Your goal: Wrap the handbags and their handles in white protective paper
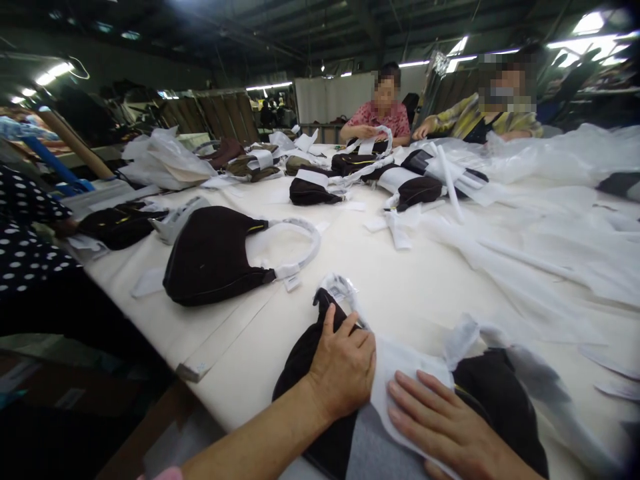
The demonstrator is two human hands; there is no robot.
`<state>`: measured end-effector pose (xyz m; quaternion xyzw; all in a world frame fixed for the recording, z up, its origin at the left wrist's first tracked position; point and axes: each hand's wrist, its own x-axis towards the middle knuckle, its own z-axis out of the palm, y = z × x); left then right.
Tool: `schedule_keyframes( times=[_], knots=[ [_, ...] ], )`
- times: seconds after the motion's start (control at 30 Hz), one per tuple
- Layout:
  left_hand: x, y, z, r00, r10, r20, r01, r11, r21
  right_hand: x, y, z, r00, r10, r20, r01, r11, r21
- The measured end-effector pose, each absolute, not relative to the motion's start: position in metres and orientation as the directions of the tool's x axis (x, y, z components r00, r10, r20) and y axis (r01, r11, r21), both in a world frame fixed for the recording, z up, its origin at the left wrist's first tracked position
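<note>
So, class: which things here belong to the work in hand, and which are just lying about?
In hand:
- dark bag under the left hand
- white sheet under the right hand

Lying about:
- untouched bag, far left of the hands
- white strip
- thin sheeting, right

And here's the bare left forearm [260, 437], slanting up from the lower left, leading to the left hand [343, 367], back upward, knuckles bent, its foremost fingers [329, 321] reaching forward and slightly parted! Just beside it, well apart from any clasp, the right hand [445, 420] lies palm down, fingers stretched nearly straight and angled across toward the left one, thumb tip low beneath. Both hands bare, side by side!
</note>
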<state>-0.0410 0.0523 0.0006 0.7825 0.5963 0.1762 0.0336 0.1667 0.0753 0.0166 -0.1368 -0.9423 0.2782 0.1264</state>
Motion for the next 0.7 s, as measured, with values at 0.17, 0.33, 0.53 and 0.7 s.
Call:
schedule_keyframes(
  times=[0.17, 0.33, 0.53, 0.7],
  knots=[
    [-0.039, 0.052, -0.002, 0.215, 0.944, 0.250, 0.915, -0.284, 0.286, 0.171, 0.066, 0.022, -0.951, 0.300, 0.072, 0.217, 0.816, -0.535],
    [-0.046, 0.059, 0.001, 0.083, 0.951, 0.297, 0.841, -0.227, 0.491, 0.177, 0.054, 0.022, -0.955, 0.290, -0.060, 0.279, 0.813, -0.512],
    [-0.046, 0.026, 0.035, 0.097, 0.935, 0.342, 0.684, -0.312, 0.659, 0.180, 0.050, 0.015, -0.960, 0.271, -0.066, 0.271, 0.848, -0.455],
    [-0.046, -0.015, 0.019, 0.459, 0.829, 0.319, 0.671, -0.559, 0.488, 0.181, 0.049, 0.015, -0.960, 0.277, -0.043, 0.271, 0.877, -0.397]
  ],
)
